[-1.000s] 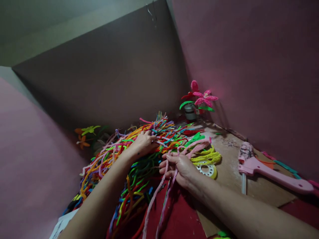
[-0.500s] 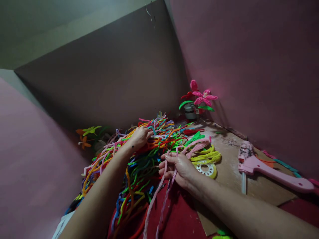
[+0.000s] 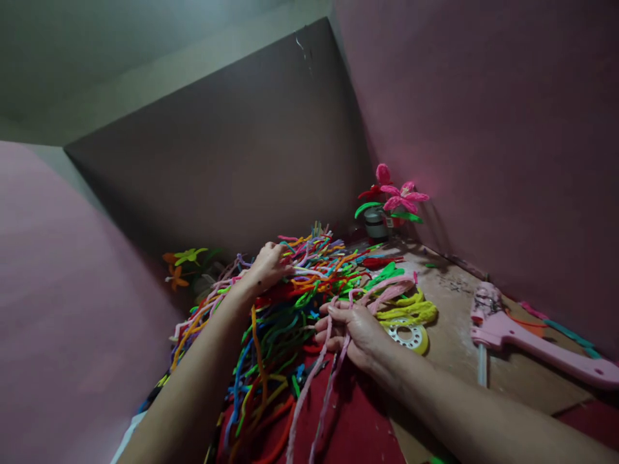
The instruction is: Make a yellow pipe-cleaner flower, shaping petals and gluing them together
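A big heap of multicoloured pipe cleaners (image 3: 271, 341) lies in front of me. My left hand (image 3: 269, 265) is on top of it, its fingers curled down among the strands; the fingertips are partly hidden. Closer to me, palm up, my right hand (image 3: 353, 332) holds long pale pink pipe cleaners (image 3: 309, 380) between thumb and fingers. Their two ends hang down over the red surface. Just beyond that hand lie a looped pink bundle (image 3: 387, 290), a yellow bundle (image 3: 411, 310) and a green bundle (image 3: 389, 274).
A yellow-rimmed spool (image 3: 420, 336) rests by my right wrist. To the right, a pink glue gun (image 3: 527, 341) stands on a brown board (image 3: 445, 374). Pink pipe-cleaner flowers (image 3: 405, 196) stand at the back, orange and yellow ones (image 3: 178, 277) at the left. Walls enclose the corner.
The view has shifted slightly, moving the scene right and down. My left hand has shifted a little left over the heap, fingers more curled. My right hand keeps the pink pipe cleaners.
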A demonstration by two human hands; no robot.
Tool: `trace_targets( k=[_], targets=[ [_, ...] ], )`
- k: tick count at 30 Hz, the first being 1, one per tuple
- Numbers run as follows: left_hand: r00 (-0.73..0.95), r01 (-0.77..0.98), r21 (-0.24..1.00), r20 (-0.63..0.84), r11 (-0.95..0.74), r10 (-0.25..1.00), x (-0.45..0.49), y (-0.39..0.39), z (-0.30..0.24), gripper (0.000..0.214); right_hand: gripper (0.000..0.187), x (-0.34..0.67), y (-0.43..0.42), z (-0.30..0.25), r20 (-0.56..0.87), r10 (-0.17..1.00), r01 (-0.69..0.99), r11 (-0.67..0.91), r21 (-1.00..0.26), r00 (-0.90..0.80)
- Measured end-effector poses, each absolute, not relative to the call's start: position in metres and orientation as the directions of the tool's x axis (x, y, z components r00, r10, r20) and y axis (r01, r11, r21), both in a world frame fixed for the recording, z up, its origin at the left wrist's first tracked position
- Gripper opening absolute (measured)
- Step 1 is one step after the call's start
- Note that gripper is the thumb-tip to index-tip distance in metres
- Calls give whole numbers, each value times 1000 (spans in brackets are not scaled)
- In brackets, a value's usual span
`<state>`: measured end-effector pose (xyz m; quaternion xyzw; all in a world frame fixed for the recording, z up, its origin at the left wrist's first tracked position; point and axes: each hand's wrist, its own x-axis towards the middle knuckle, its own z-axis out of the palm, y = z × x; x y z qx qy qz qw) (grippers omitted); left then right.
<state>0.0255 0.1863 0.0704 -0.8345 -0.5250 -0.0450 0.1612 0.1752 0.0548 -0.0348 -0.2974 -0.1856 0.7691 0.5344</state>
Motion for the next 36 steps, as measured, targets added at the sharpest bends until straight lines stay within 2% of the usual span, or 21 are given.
trace_targets(
  k=[4, 9, 17, 24, 29, 33, 36],
  targets=[
    [499, 864, -221, 251, -453, 829, 20, 179, 77, 35, 9, 175, 54, -35, -263, 933, -710, -358, -606, -246],
    [459, 876, -288, 244, -388, 854, 16, 172, 73, 22, 10, 175, 54, -35, -259, 937, -705, -348, -618, -236],
    [287, 954, -197, 380, -226, 879, 2, 181, 77, 27, 9, 176, 52, -32, -257, 936, -711, -349, -610, -239],
    [226, 974, -106, 388, -200, 893, -1, 185, 75, 30, 9, 176, 53, -34, -252, 935, -709, -353, -610, -249],
    [222, 975, -86, 380, -204, 898, -3, 185, 70, 27, 9, 175, 54, -36, -243, 939, -710, -344, -615, -245],
    [286, 958, -73, 335, -278, 897, -1, 180, 70, 25, 9, 175, 53, -37, -243, 939, -710, -343, -615, -243],
    [329, 941, -66, 404, -331, 854, 6, 166, 73, 31, 9, 174, 54, -37, -241, 940, -712, -341, -614, -242]
  ],
)
